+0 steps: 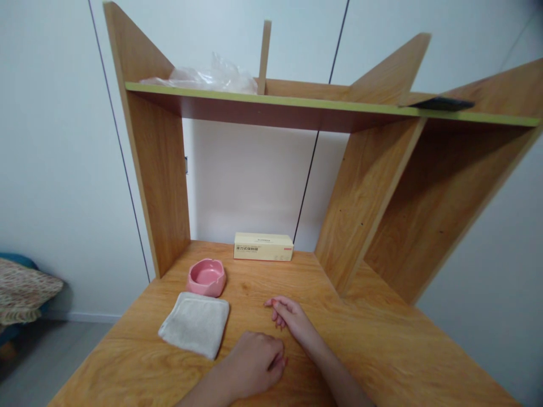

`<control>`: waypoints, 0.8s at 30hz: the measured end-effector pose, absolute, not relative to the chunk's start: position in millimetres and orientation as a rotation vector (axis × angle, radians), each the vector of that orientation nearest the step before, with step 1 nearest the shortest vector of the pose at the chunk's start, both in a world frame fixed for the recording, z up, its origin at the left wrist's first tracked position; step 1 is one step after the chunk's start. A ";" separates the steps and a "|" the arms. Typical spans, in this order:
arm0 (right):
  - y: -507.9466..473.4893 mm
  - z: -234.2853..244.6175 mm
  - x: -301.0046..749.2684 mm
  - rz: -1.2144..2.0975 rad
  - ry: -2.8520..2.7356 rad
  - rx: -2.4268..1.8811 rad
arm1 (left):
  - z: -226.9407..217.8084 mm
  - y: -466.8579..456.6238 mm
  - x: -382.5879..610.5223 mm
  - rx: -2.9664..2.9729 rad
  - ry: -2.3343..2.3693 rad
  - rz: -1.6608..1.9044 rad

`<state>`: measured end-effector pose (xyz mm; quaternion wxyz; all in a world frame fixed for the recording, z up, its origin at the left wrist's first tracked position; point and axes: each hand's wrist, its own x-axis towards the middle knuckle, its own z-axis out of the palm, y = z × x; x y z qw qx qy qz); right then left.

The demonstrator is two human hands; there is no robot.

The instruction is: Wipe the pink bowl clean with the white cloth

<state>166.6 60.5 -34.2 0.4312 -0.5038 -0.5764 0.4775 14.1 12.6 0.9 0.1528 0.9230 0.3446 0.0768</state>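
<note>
My left hand rests on the wooden desk, its fingers curled into a loose fist with nothing showing in it. Just beyond and to the right lies my right hand, palm turned inward, fingers loosely bent and apart, holding nothing. The two hands do not touch. To the left of my left hand is a folded grey-white cloth, lying flat. Right behind the cloth stands a pink angular ashtray with notches in its rim. A cream cling-film box lies lengthwise at the back of the desk.
A wooden shelf spans the desk, with upright panels on the right and left. On it are a clear plastic bag and a dark flat object. A patterned cloth shows at far left, beyond the desk.
</note>
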 end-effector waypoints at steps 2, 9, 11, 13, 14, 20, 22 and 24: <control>61.1 -34.7 164.1 1.167 -1.451 -1.281 | 1.0 12.4 13.9 2.653 0.987 0.231; 62.6 -21.8 131.4 0.939 -1.772 -1.421 | 7.0 5.7 12.2 2.712 0.792 0.426; 65.4 -13.0 119.3 0.941 -1.847 -1.490 | 7.3 2.1 12.5 2.732 0.731 0.481; 70.3 -3.2 108.2 0.925 -1.880 -1.554 | 6.7 -1.5 13.1 2.739 0.690 0.523; 73.2 1.7 103.0 0.894 -1.889 -1.578 | 6.2 -3.1 13.4 2.737 0.678 0.539; 81.9 24.5 73.1 0.862 -2.174 -1.668 | 1.4 -6.6 11.4 2.759 0.640 0.622; 80.6 26.2 66.1 0.999 -2.217 -1.679 | -1.0 -6.2 10.5 2.775 0.640 0.680; 79.7 24.8 63.9 1.124 -2.192 -1.658 | -4.0 -5.7 10.7 2.770 0.636 0.788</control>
